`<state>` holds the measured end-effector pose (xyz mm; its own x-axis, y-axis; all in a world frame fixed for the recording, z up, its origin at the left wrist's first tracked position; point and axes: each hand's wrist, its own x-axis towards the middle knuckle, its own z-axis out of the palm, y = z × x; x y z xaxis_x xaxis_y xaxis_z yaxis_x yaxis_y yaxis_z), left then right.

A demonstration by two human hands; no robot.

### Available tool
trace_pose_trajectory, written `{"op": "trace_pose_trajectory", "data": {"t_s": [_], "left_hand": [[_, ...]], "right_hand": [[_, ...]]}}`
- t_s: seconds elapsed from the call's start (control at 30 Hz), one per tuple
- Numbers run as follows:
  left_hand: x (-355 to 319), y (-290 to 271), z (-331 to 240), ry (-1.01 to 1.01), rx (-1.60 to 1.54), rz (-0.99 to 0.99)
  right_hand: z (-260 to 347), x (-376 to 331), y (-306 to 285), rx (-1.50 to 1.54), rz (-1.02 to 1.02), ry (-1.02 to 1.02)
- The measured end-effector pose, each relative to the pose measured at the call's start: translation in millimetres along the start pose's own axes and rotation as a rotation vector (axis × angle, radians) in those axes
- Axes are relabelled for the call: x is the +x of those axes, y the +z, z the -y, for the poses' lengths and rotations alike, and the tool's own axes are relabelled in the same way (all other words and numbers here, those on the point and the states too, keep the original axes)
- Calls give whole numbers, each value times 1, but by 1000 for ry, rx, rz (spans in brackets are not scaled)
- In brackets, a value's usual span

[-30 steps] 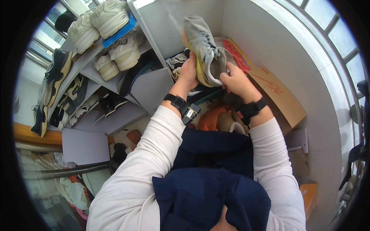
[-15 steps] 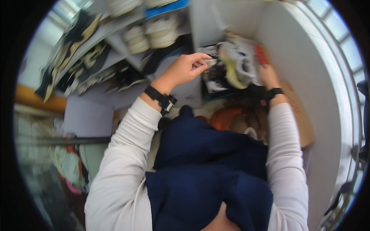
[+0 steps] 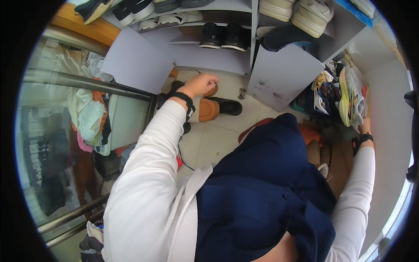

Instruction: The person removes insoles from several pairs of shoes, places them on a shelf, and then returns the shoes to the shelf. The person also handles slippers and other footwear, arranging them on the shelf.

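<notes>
My left hand (image 3: 201,84) reaches down to the tiled floor, its fingers curled on the edge of a brown slipper (image 3: 213,91). A second brown slipper (image 3: 208,109) lies just below it, beside a black shoe (image 3: 229,106). Far to the right, my right hand (image 3: 364,127) is mostly hidden and grips the lower end of a grey and yellow sneaker (image 3: 349,94). That sneaker stands on end against a pile of shoes (image 3: 325,94) in a corner by the white wall. My dark blue top (image 3: 266,192) fills the lower middle.
Grey shoe shelves (image 3: 283,72) hold white sneakers (image 3: 312,15) and black shoes (image 3: 222,37). A metal railing (image 3: 87,83) with hanging clothes (image 3: 89,120) runs along the left. Brown cardboard (image 3: 345,163) lies near my right forearm.
My left hand has left the grey and yellow sneaker and swung left and down to the brown slippers. My right hand still has the sneaker, now set lower against the pile. The view tilted downward.
</notes>
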<state>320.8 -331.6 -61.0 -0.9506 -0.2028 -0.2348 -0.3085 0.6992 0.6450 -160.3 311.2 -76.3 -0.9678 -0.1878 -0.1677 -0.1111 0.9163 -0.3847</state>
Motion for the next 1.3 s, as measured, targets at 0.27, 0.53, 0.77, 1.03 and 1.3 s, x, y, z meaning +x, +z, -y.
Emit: {"op": "trace_pose_trajectory", "data": {"t_s": [0.27, 0.53, 0.77, 1.03, 1.3], "left_hand": [[-2, 29, 23, -54, -266, -49], [15, 17, -25, 72, -375, -94], [-11, 2, -34, 4, -356, -94], [-60, -17, -13, -16, -291, -122], [-145, -81, 31, -193, -326, -360]], "right_hand": [[81, -61, -54, 264, -361, -1], [117, -108, -83, 291, -434, -29], [157, -166, -87, 555, -381, -75], [183, -198, -68, 486, -477, -246], [189, -183, -66, 547, -390, -330]]}}
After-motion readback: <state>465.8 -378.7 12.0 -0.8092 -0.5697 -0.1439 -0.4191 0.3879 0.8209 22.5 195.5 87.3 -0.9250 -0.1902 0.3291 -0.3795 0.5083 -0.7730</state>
